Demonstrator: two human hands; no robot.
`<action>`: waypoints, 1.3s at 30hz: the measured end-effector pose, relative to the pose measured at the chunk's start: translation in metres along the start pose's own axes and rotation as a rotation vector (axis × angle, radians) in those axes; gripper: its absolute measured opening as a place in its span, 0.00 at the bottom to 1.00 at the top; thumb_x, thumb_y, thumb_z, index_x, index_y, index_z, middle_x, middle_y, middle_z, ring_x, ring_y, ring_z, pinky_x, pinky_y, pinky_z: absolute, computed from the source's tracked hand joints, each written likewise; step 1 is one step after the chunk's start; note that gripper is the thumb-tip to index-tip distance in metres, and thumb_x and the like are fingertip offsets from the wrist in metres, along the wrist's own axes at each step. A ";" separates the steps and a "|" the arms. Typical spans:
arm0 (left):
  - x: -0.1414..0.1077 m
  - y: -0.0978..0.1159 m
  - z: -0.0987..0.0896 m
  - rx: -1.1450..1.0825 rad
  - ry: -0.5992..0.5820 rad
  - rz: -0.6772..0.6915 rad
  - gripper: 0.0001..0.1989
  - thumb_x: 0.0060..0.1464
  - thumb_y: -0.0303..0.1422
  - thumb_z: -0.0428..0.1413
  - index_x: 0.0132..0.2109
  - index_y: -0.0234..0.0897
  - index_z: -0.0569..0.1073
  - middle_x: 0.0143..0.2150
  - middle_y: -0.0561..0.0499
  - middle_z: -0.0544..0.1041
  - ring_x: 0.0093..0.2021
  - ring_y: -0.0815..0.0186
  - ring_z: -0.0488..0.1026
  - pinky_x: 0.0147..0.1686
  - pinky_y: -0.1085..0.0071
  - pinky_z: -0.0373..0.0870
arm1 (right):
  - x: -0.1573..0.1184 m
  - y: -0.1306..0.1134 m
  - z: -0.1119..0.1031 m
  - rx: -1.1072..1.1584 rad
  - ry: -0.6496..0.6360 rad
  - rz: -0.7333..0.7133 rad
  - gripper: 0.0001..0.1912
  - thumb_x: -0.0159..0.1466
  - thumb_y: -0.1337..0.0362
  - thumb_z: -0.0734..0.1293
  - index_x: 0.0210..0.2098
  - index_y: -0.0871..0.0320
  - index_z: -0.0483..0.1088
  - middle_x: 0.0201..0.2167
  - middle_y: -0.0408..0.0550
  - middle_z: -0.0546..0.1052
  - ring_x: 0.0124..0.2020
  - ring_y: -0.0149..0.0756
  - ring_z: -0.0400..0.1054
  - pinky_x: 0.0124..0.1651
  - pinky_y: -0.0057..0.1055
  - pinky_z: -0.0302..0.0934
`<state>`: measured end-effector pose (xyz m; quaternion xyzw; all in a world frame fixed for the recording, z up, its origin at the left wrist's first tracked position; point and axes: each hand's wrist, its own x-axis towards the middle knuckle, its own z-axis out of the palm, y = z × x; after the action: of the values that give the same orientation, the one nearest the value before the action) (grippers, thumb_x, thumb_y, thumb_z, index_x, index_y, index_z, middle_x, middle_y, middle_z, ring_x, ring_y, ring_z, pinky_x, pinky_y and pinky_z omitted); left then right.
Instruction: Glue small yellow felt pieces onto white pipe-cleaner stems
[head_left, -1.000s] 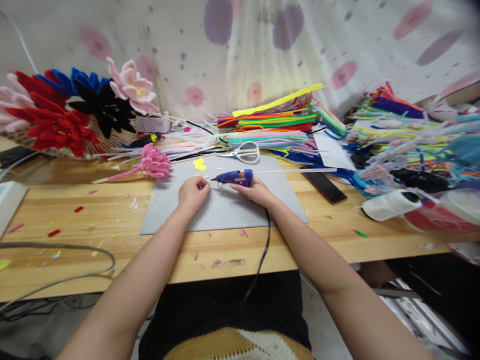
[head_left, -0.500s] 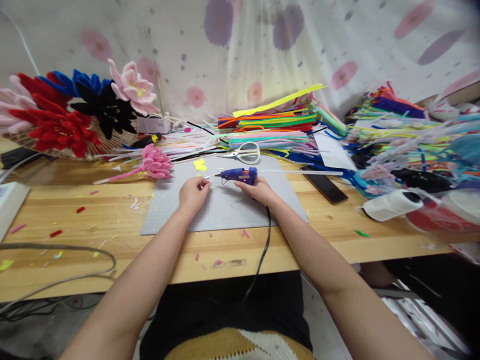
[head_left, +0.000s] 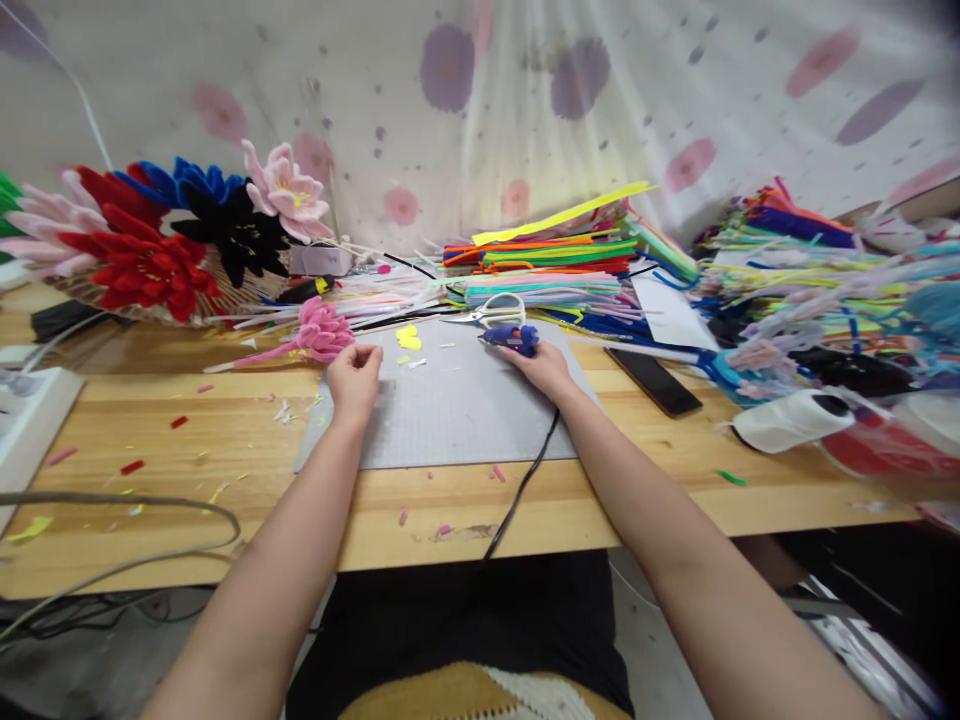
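Note:
My right hand (head_left: pixel 541 366) is closed round a blue glue gun (head_left: pixel 514 340) over the right part of the grey mat (head_left: pixel 465 410); a long clear glue stick sticks out of its back to the right. At the mat's left edge, my left hand (head_left: pixel 355 377) has its thumb and fingers pinched together, and whatever may be between them is too small to make out. Just beyond it lies a pink fuzzy flower (head_left: pixel 324 331) with its stem to the left. Yellow pieces (head_left: pixel 408 338) and small white bits (head_left: pixel 417 364) lie on the mat.
Scissors (head_left: pixel 501 312) lie at the mat's back edge, before bundles of coloured stems (head_left: pixel 555 255). Finished flowers (head_left: pixel 154 265) stand at the left, above a power strip (head_left: pixel 37 425). At the right are a phone (head_left: pixel 654 381) and a white spool (head_left: pixel 791 418). A black cord (head_left: pixel 517 497) crosses the front edge.
My left hand has moved left, away from the mat's middle towards the pink flower. My right hand has drawn the glue gun to the right and back. The view has shifted slightly.

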<state>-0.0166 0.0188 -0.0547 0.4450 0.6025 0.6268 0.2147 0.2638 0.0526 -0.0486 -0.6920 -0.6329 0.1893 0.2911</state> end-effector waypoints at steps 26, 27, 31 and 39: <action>0.004 -0.001 0.001 -0.143 0.121 -0.157 0.05 0.41 0.32 0.56 0.26 0.34 0.70 0.22 0.55 0.70 0.23 0.73 0.64 0.29 0.75 0.62 | 0.017 -0.143 0.070 -0.224 -0.458 -0.617 0.15 0.54 0.72 0.62 0.42 0.59 0.66 0.38 0.46 0.75 0.36 0.32 0.66 0.34 0.25 0.53; 0.003 0.001 0.001 -0.158 0.125 -0.170 0.05 0.41 0.32 0.56 0.26 0.34 0.69 0.22 0.55 0.70 0.24 0.73 0.64 0.29 0.75 0.62 | 0.019 -0.146 0.074 -0.267 -0.473 -0.625 0.17 0.53 0.72 0.63 0.43 0.59 0.66 0.39 0.47 0.75 0.37 0.33 0.66 0.34 0.25 0.53; 0.002 0.006 0.001 -0.167 0.116 -0.218 0.04 0.41 0.31 0.56 0.26 0.35 0.69 0.23 0.54 0.71 0.26 0.72 0.67 0.31 0.74 0.64 | 0.021 -0.151 0.081 -0.415 -0.543 -0.640 0.19 0.53 0.74 0.62 0.45 0.60 0.65 0.40 0.52 0.75 0.37 0.37 0.66 0.33 0.26 0.53; -0.001 0.010 0.001 -0.129 0.083 -0.205 0.04 0.42 0.31 0.56 0.26 0.35 0.69 0.23 0.54 0.71 0.27 0.72 0.67 0.33 0.74 0.64 | 0.018 -0.150 0.075 -0.245 -0.504 -0.579 0.16 0.54 0.75 0.59 0.42 0.60 0.65 0.37 0.50 0.75 0.34 0.35 0.66 0.35 0.27 0.55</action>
<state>-0.0124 0.0164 -0.0458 0.3399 0.6115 0.6571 0.2807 0.1037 0.0870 -0.0068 -0.4467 -0.8711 0.1865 0.0833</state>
